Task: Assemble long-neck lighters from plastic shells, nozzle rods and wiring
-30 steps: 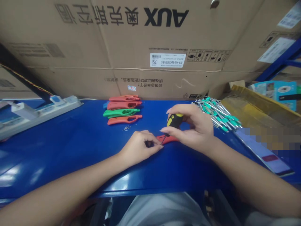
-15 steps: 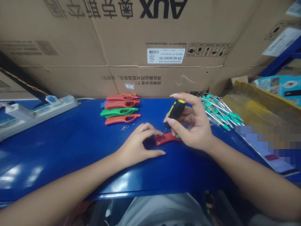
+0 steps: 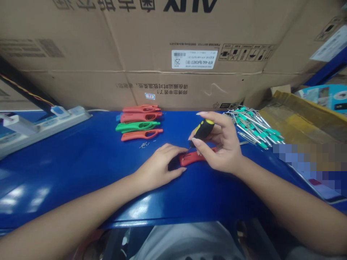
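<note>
A red plastic handle (image 3: pixel 191 158) lies on the blue table (image 3: pixel 81 162) in front of me. My left hand (image 3: pixel 159 166) rests on the table with thumb and forefinger curved round the handle's left end, steadying it. My right hand (image 3: pixel 219 144) is closed on a black and yellow screwdriver (image 3: pixel 203 130), held upright and tilted, its thin tip pointing down at the left end of the red handle. Whether the tip touches the handle is too small to tell.
A stack of red and green handles (image 3: pixel 139 122) lies further back, with tiny loose screws (image 3: pixel 145 145) in front of it. A pile of metal parts with green pieces (image 3: pixel 255 126) sits at the right. A power strip (image 3: pixel 40 122) lies left. Cardboard boxes (image 3: pixel 173 54) wall off the back.
The screwdriver rose from lying low over the red handle to an upright tilt. My left hand opened from a pinch and now cups the handle's left end.
</note>
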`<state>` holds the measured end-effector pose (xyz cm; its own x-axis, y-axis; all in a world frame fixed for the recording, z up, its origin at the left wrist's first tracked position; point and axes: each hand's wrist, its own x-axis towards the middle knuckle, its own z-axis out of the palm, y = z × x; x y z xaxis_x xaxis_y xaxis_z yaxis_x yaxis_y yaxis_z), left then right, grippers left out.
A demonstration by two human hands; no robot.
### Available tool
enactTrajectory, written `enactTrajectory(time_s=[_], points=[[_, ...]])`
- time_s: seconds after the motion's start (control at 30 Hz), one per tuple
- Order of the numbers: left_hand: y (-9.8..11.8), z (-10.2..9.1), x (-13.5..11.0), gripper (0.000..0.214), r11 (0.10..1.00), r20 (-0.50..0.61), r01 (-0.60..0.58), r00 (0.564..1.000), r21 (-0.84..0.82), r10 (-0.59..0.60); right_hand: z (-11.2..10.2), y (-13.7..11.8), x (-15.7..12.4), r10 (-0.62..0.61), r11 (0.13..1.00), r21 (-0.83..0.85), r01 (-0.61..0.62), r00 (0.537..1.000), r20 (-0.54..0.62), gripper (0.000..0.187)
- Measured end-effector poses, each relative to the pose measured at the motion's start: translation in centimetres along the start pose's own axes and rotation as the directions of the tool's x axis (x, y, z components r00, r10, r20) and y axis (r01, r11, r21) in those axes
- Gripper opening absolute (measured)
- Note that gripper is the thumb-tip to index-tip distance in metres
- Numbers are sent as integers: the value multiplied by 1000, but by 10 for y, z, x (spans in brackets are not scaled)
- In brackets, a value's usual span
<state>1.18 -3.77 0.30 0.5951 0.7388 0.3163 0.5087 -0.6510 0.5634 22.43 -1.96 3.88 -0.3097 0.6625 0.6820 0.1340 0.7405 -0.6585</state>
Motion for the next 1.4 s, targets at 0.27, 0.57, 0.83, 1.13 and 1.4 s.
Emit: enactTrajectory(time_s=[0.27,0.57,0.83,1.13,1.4], points=[[-1,1,0,38,1000,20,4,1000,11,-4,2,2,-3,-123,992,4,123,992,13,57],[3,-2,2,23,1000,31,16,999,-1,-16,1,9,-8,-190,981,-28,194,977,92,61],[2,-1,3,29,1000,45,14,999,16,-14,0,6,-6,-144,988,-30,148,984,107,60],[-3,4,1,31,1000,7,-26,1000,-17,26,-3,0,6,6,1000,-7,-4,982,190,54],[-6,5,2,28,999,2,2,1000,-45,-2,-1,1,5,-50,989,-130,70,987,155,56]])
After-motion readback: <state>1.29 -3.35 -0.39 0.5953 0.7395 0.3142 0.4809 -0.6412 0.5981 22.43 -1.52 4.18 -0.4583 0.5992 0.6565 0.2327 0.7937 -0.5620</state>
